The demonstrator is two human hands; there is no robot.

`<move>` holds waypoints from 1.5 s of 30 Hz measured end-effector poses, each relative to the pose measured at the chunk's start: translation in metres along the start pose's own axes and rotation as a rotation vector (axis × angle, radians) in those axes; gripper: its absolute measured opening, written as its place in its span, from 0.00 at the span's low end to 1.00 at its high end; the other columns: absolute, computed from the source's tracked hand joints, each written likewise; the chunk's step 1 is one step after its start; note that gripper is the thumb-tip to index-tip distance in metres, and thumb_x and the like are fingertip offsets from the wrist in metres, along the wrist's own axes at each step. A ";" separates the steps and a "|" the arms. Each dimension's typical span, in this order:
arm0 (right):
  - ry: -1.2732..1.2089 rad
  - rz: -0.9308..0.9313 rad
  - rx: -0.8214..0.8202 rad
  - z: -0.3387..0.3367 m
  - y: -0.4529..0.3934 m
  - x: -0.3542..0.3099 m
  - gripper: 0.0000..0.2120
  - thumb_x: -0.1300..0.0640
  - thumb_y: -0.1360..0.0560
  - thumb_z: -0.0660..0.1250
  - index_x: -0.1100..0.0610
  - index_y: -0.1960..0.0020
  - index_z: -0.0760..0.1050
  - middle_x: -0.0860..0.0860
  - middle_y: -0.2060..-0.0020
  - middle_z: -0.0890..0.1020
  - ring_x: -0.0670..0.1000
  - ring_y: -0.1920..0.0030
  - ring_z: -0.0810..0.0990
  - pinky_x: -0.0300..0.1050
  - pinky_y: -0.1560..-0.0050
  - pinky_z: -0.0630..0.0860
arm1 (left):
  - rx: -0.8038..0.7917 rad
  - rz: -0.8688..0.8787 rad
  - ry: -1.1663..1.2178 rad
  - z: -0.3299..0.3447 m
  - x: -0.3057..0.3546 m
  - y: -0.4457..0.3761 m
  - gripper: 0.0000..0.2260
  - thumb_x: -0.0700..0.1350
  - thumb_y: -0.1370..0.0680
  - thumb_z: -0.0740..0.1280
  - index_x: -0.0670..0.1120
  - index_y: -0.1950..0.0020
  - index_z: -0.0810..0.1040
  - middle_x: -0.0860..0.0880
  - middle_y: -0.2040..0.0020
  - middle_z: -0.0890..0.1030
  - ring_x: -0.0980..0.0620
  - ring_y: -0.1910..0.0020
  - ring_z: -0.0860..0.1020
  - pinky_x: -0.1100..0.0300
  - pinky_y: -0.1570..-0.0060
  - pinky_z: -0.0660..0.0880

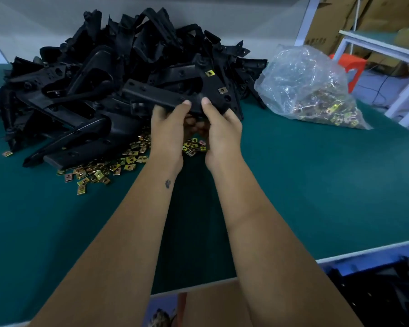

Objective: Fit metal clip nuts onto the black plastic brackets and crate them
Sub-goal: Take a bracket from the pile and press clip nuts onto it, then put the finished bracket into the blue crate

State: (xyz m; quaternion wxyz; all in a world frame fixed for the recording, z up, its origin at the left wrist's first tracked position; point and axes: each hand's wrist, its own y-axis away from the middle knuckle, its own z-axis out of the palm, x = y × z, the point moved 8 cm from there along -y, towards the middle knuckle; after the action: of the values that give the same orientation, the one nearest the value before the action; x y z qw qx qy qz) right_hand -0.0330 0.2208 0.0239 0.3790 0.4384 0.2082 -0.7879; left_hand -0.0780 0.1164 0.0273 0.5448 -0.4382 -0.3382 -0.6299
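A black plastic bracket (161,94) is held up over the green table, in front of a big pile of black brackets (97,74). My left hand (169,128) grips its near edge, thumb on top. My right hand (219,128) grips it just to the right, thumb on top as well. Two gold clip nuts (210,73) sit on the bracket's right end. Loose gold clip nuts (118,164) lie scattered on the table below my hands. What my fingers do under the bracket is hidden.
A clear plastic bag of clip nuts (316,90) lies at the right on the green table (305,185). A blue crate (383,291) with black parts stands below the table's front right edge. Cardboard boxes and a white rack stand at the far right.
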 end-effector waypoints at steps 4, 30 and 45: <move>-0.100 -0.031 0.082 -0.026 0.006 -0.023 0.05 0.64 0.24 0.70 0.55 0.55 0.80 0.51 0.61 0.83 0.49 0.62 0.81 0.43 0.60 0.79 | 0.077 0.032 0.070 0.037 -0.006 0.019 0.07 0.38 0.21 0.67 0.45 0.45 0.76 0.50 0.56 0.80 0.57 0.61 0.79 0.62 0.57 0.78; -0.339 -0.243 0.901 -0.471 0.252 -0.091 0.11 0.65 0.23 0.63 0.55 0.62 0.68 0.45 0.76 0.73 0.42 0.78 0.66 0.32 0.76 0.63 | -1.053 -0.402 -0.448 0.237 -0.196 0.311 0.12 0.40 0.17 0.62 0.54 0.56 0.79 0.53 0.51 0.82 0.52 0.62 0.85 0.59 0.60 0.81; -0.215 -0.285 1.781 -0.456 0.285 -0.076 0.22 0.64 0.23 0.62 0.53 0.31 0.65 0.53 0.38 0.66 0.52 0.56 0.76 0.48 0.57 0.77 | -1.516 -0.292 -0.734 0.249 -0.167 0.328 0.08 0.52 0.18 0.62 0.60 0.41 0.76 0.56 0.41 0.80 0.56 0.43 0.78 0.57 0.40 0.73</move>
State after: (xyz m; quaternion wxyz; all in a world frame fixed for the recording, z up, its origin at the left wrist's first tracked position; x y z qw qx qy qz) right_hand 0.4576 0.3750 -0.1514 -0.1839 0.4632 -0.4623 -0.7334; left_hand 0.2935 0.3488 -0.0472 -0.1264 -0.8127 -0.0336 -0.5678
